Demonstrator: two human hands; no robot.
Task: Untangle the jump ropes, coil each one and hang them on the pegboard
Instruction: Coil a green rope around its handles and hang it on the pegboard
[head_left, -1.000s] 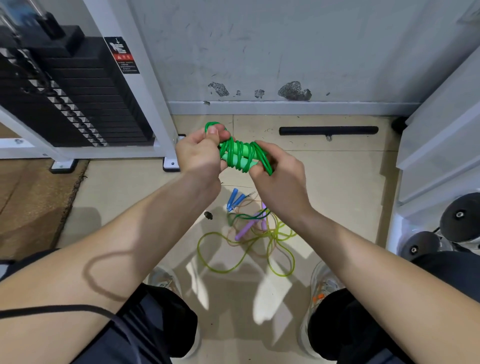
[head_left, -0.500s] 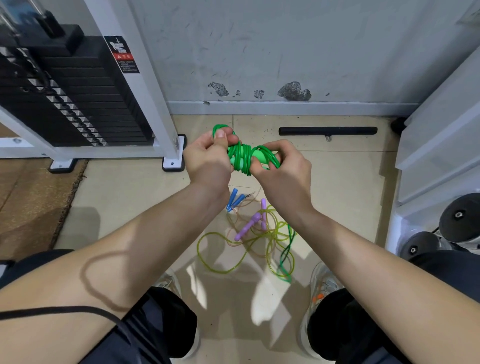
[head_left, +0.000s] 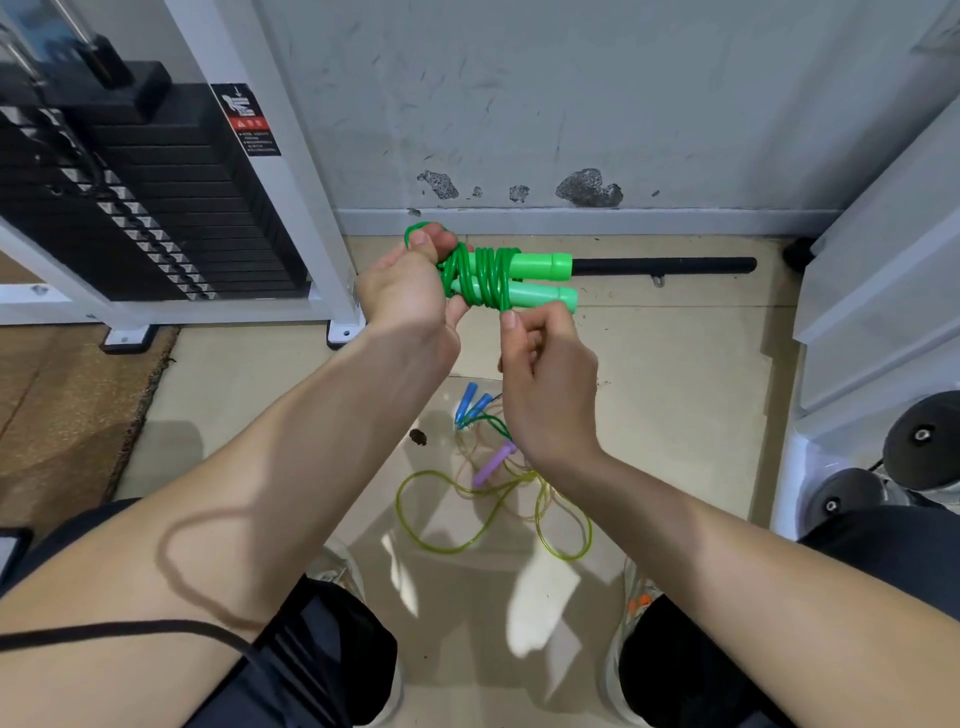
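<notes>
The green jump rope (head_left: 498, 280) is bundled, its cord wound round its two green handles, which stick out to the right. My left hand (head_left: 410, 291) grips the bundle's left end, with a small loop of cord over the fingers. My right hand (head_left: 540, 364) is just below the bundle and pinches the cord at the wrap's lower edge. On the floor below lies a tangle of ropes: a yellow-green cord (head_left: 467, 525), blue handles (head_left: 470, 405) and a purple handle (head_left: 493, 465). No pegboard is in view.
A weight-stack machine (head_left: 156, 208) with a white frame stands at the left. A black bar (head_left: 670, 266) lies along the grey wall. White shelving (head_left: 878, 291) and dumbbells (head_left: 924, 441) are at the right. A brown mat (head_left: 62, 415) covers the floor at the left. My shoes flank the tangle.
My right hand has let go of the bundle's right end and dropped below it, uncovering both green handles. The left hand keeps its grip on the left end.
</notes>
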